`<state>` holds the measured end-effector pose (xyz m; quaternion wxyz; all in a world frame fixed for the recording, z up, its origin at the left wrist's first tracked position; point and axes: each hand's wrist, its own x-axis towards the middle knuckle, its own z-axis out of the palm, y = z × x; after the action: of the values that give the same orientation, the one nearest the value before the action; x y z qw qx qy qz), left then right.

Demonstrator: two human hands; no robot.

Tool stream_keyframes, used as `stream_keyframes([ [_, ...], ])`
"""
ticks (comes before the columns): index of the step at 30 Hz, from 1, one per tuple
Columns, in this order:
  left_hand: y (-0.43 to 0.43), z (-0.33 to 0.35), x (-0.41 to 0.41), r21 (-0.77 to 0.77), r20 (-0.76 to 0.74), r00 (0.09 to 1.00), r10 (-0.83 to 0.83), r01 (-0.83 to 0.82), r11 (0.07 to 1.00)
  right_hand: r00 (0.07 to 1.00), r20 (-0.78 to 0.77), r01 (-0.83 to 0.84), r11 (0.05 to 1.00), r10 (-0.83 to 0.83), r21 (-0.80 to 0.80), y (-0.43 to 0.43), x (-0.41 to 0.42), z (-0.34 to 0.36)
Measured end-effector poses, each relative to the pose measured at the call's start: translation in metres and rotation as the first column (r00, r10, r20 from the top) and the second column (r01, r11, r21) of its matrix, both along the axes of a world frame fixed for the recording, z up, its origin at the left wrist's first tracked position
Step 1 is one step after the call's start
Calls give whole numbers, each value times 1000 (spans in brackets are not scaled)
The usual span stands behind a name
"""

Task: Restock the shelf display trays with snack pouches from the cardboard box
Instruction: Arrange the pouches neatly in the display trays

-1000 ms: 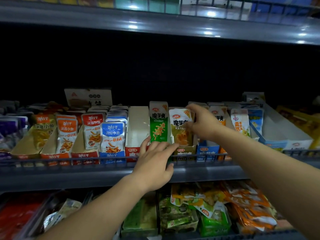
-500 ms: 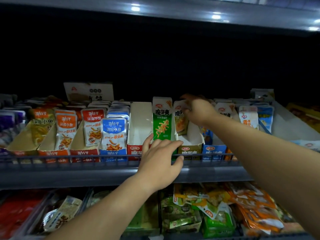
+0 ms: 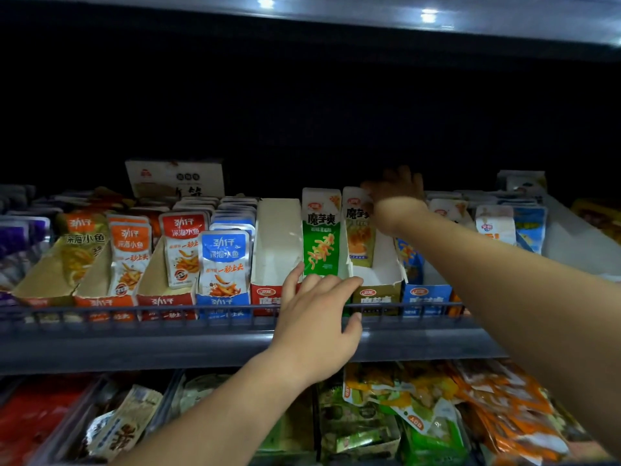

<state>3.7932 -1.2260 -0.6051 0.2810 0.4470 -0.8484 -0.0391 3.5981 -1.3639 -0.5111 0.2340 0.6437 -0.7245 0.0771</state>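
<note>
A yellow snack pouch [image 3: 358, 237] stands upright toward the back of a tan-fronted display tray [image 3: 379, 292] on the middle shelf. My right hand [image 3: 394, 194] reaches over it into the dark, fingers spread, touching the pouch's top right corner. To its left, a green pouch [image 3: 321, 237] stands in its own tray. My left hand [image 3: 316, 319] rests with straight fingers on the front lip of that tray, thumb by the wire rail [image 3: 201, 308]. A red-fronted tray [image 3: 277, 237] left of the green pouch holds nothing. No cardboard box is in view.
Trays of small fish-snack pouches [image 3: 223, 260] fill the shelf's left side. A blue-fronted tray [image 3: 425, 294] and more pouches [image 3: 494, 227] stand to the right. The shelf below holds loose bags [image 3: 420, 415]. Another shelf [image 3: 437, 25] hangs overhead.
My right hand has carried the yellow pouch from the tray's front toward its back and now reaches past it. My left hand has stayed at the tray fronts.
</note>
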Motion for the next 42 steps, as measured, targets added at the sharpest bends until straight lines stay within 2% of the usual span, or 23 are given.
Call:
stream_keyframes([
  [2,0,0,0,2,1,1000,1,-1,1000,1000,-22,3,999,-2,32,1,1,1],
  [7,0,0,-1,6,21,1000,5,-5,1000,997,81,-24,991,13,130,8,-3,1],
  [12,0,0,-1,10,30,1000,4,-4,1000,966,242,-90,996,89,-8,8,-4,2],
  [17,0,0,1,18,38,999,-2,1,1000,867,422,-233,964,266,-128,14,-13,-2],
  [23,1,0,0,19,40,999,-3,2,1000,800,475,-332,929,368,-162,23,-24,2],
  [29,0,-1,0,17,46,999,3,-3,1000,859,404,-277,949,315,-153,11,-21,-4],
  [35,-2,-2,0,10,49,999,-2,1,1000,869,442,-183,974,224,-134,0,-15,-5],
  [38,-1,-2,1,14,53,999,-7,6,1000,903,380,-163,978,202,-132,9,-15,-8],
  [40,-1,-2,1,17,60,998,-9,8,1000,894,370,-197,962,255,-187,23,-16,-10],
  [42,-1,-2,0,16,68,998,-8,7,1000,835,426,-268,933,350,-240,38,-17,-11],
])
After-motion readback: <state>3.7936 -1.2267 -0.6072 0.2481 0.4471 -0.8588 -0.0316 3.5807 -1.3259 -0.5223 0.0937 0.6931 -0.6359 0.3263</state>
